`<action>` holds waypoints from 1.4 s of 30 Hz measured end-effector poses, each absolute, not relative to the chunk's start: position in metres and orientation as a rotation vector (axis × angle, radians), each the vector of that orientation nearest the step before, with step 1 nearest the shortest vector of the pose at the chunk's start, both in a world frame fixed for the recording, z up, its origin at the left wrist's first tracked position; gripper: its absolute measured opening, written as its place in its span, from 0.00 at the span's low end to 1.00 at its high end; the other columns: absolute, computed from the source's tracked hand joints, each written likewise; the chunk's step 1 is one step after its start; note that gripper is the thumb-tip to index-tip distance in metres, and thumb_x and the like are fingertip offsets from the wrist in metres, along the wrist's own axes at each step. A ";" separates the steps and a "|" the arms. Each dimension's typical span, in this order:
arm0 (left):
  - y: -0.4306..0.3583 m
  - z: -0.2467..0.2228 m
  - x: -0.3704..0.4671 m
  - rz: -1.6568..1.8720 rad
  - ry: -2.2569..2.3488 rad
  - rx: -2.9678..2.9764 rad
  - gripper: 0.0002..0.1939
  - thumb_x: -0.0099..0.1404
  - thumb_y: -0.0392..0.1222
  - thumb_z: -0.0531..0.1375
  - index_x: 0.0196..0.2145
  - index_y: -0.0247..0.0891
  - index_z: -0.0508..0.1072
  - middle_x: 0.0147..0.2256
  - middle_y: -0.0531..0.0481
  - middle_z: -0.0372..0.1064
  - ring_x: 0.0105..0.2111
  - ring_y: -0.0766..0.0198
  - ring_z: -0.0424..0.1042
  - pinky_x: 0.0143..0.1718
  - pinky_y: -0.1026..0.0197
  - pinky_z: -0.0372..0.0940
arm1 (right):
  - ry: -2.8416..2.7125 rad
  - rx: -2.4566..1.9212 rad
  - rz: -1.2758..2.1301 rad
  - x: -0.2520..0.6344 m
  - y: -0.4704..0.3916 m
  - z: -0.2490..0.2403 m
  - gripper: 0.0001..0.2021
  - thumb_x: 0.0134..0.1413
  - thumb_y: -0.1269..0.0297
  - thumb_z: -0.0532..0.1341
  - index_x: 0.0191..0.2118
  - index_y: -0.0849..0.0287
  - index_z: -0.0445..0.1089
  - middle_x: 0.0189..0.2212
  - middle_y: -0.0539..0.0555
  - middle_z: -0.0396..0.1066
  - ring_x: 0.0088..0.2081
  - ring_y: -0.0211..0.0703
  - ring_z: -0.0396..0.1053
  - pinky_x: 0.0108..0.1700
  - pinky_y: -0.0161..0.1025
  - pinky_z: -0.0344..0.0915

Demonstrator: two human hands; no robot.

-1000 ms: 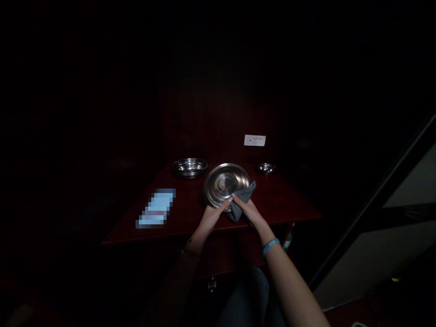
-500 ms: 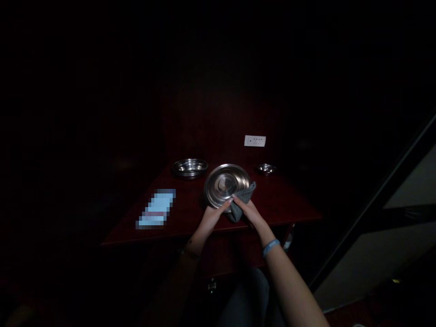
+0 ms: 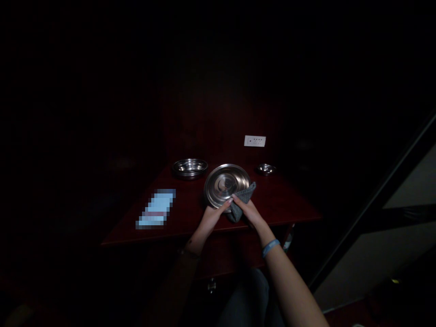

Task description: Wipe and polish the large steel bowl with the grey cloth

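A shiny steel bowl [image 3: 223,181] is tilted so that its inside faces me, above the front part of the dark red table [image 3: 190,222]. My left hand [image 3: 211,218] grips its lower rim, the thumb lying over the edge and the other fingers hidden beneath. At the bowl's lower right, my right hand [image 3: 249,211] is closed on a folded grey cloth [image 3: 248,192] pressed against the rim. Both thumbs nearly meet there. The fingers of my right hand are mostly hidden behind cloth and bowl.
Stacked steel bowls [image 3: 190,169] stand at the table's back left, and a small steel bowl [image 3: 266,169] at the back right. A pixelated pale blue rectangle [image 3: 156,209] lies on the left. On the back panel sits a white socket plate [image 3: 255,141]. The surroundings are very dark.
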State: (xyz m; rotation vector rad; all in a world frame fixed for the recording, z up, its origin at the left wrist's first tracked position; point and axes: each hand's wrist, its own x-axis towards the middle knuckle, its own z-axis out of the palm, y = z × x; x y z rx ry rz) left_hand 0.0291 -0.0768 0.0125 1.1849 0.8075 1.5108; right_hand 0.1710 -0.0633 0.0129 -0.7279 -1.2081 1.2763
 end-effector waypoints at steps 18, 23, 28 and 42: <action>-0.075 0.010 0.029 1.514 0.824 1.192 0.36 0.47 0.53 0.74 0.52 0.37 0.75 0.57 0.37 0.72 0.61 0.45 0.68 0.66 0.42 0.56 | -1.128 -0.709 1.245 0.165 -0.059 0.008 0.25 0.42 0.50 0.73 0.47 0.57 0.77 0.41 0.54 0.81 0.51 0.58 0.76 0.63 0.56 0.63; -0.076 0.012 0.030 1.527 0.804 1.192 0.33 0.50 0.48 0.73 0.53 0.36 0.75 0.57 0.40 0.73 0.60 0.46 0.68 0.67 0.42 0.55 | -1.182 -0.712 1.292 0.170 -0.060 0.012 0.25 0.42 0.49 0.74 0.46 0.53 0.77 0.44 0.53 0.81 0.53 0.55 0.76 0.62 0.49 0.66; -0.078 0.014 0.030 1.524 0.804 1.176 0.31 0.49 0.48 0.73 0.51 0.37 0.76 0.56 0.39 0.73 0.61 0.44 0.68 0.67 0.40 0.54 | -1.192 -0.731 1.273 0.171 -0.062 0.015 0.26 0.41 0.48 0.74 0.46 0.54 0.78 0.42 0.53 0.81 0.52 0.53 0.77 0.58 0.44 0.69; -0.075 0.010 0.029 1.509 0.767 1.187 0.33 0.50 0.47 0.73 0.52 0.36 0.75 0.56 0.40 0.73 0.61 0.47 0.68 0.68 0.41 0.52 | -1.123 -0.705 1.317 0.171 -0.062 0.012 0.23 0.43 0.55 0.74 0.46 0.57 0.77 0.44 0.53 0.81 0.51 0.53 0.76 0.62 0.48 0.65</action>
